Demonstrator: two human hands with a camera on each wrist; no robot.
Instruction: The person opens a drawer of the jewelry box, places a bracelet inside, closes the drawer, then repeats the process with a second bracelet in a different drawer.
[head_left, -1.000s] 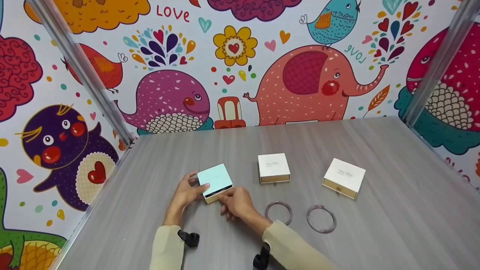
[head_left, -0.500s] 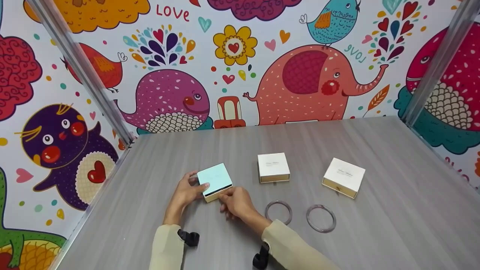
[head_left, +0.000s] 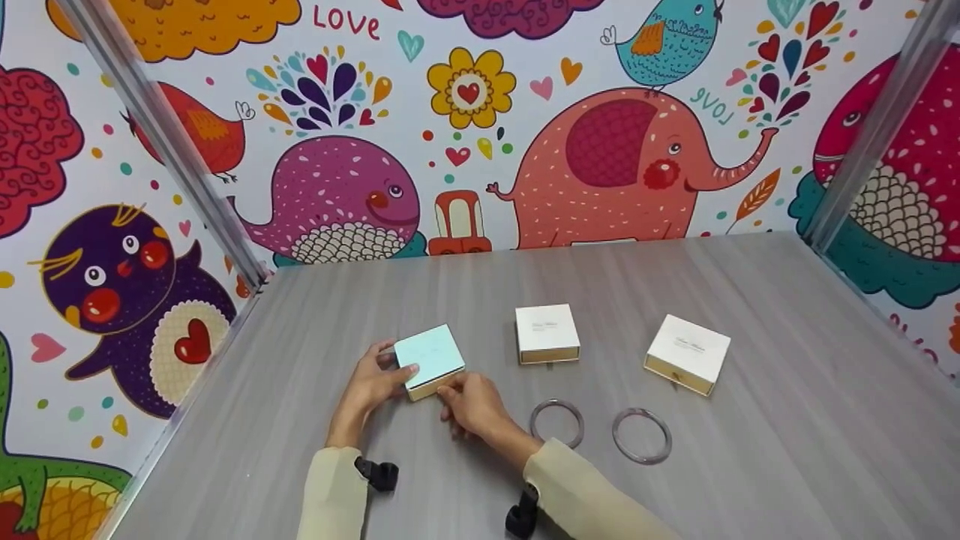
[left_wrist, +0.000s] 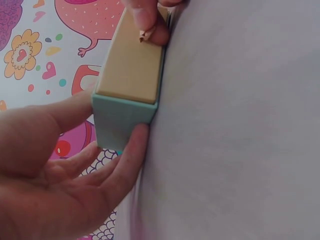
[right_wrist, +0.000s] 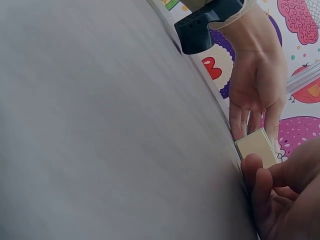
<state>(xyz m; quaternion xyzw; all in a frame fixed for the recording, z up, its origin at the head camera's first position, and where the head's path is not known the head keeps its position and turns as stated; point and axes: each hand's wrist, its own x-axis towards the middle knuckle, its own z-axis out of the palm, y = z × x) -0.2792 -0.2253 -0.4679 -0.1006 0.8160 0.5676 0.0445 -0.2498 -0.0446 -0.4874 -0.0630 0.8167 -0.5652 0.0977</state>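
Note:
A mint-green drawer box [head_left: 431, 351] with a cream drawer [left_wrist: 131, 75] rests on the table, its front turned towards me. My left hand [head_left: 373, 385] grips it from the left side, thumb on the top near the front edge and fingers along the side wall. At the drawer front, my right hand [head_left: 474, 403] pinches a small brown pull tab [left_wrist: 145, 35] between thumb and finger. The drawer sits nearly flush in its sleeve, with a thin dark line left along the top edge. What the drawer holds is hidden.
Two white drawer boxes with gold fronts stand to the right, a nearer-centre white box [head_left: 546, 328] and a farther-right white box [head_left: 688, 345]. Two greyish bangles lie in front of them, one bangle [head_left: 556, 402] beside my right forearm and another bangle [head_left: 649, 460]. Patterned walls enclose the table.
The cream drawer has slid further into the mint-green sleeve, and the dark gap at its top has narrowed to a line. Both hands have kept their places; bangles and white boxes stay put.

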